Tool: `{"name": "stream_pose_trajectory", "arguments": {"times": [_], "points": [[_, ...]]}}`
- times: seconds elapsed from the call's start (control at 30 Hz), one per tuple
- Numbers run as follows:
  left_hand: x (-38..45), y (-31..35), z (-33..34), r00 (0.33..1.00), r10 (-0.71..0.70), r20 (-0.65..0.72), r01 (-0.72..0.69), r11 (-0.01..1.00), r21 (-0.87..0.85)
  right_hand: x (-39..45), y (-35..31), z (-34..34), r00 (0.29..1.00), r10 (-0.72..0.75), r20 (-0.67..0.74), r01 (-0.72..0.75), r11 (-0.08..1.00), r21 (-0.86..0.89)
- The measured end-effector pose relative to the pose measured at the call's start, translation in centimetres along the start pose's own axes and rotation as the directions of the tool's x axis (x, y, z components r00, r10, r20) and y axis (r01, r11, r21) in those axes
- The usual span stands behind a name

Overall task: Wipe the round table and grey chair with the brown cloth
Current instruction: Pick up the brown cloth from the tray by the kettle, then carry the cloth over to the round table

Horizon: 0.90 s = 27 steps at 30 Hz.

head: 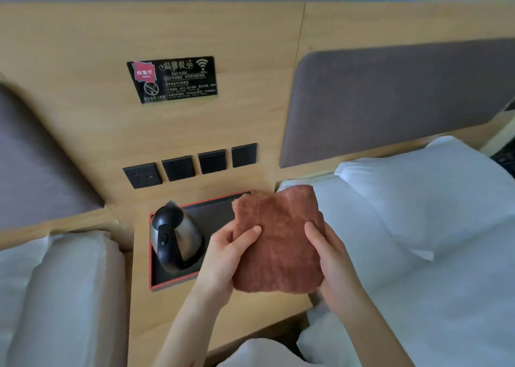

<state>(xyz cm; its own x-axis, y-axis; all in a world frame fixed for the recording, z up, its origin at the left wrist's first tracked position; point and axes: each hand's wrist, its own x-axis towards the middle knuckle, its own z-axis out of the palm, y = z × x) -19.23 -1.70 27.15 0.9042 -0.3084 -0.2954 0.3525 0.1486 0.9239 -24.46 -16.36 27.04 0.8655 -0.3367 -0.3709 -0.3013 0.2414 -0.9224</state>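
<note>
The brown cloth [278, 241] is folded into a rough square and held up in front of me, above a wooden nightstand. My left hand [223, 258] grips its left edge, thumb on top. My right hand [331, 258] grips its right edge the same way. Neither the round table nor the grey chair is in view.
A steel and black kettle [174, 238] stands on a black tray with a red rim [167, 283] on the nightstand [156, 325]. White beds [418, 255] lie left and right. Black switches [195, 165] and a sign [172, 79] are on the wooden wall panel.
</note>
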Motion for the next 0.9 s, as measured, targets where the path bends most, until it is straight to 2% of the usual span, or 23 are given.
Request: {"name": "stream_pose_trajectory", "arguments": {"times": [0.3,0.43,0.5,0.57,0.63,0.73,0.9], "points": [[-3.0,0.9,1.9,0.972,-0.040,0.230,0.039,0.999,0.008,-5.7,-0.3,-1.3,0.978,-0.049,-0.204,0.087,0.980,0.180],[-3.8,1.0,2.4,0.933,-0.105,0.345,0.087,0.994,0.067,-8.8,0.8,-1.4,0.933,-0.057,-0.354,0.144,0.964,0.223],[-4.1,0.9,2.0,0.933,-0.119,0.340,0.102,0.993,0.067,-9.6,1.1,-1.3,0.931,-0.078,-0.357,0.160,0.965,0.207],[-6.0,-0.2,3.7,0.834,-0.221,0.506,0.154,0.973,0.171,-13.7,3.4,-1.9,0.827,-0.025,-0.562,0.220,0.934,0.283],[-6.4,-1.0,3.5,0.825,-0.241,0.511,0.172,0.969,0.180,-15.1,3.7,-1.5,0.822,-0.030,-0.569,0.242,0.922,0.301],[-9.0,-2.2,5.5,0.731,-0.317,0.604,0.179,0.943,0.280,-18.9,5.2,-2.5,0.712,0.040,-0.701,0.288,0.894,0.343],[-13.3,-4.1,8.7,0.606,-0.404,0.685,0.152,0.905,0.398,-25.0,7.0,-4.0,0.579,0.092,-0.810,0.375,0.852,0.365]]}}
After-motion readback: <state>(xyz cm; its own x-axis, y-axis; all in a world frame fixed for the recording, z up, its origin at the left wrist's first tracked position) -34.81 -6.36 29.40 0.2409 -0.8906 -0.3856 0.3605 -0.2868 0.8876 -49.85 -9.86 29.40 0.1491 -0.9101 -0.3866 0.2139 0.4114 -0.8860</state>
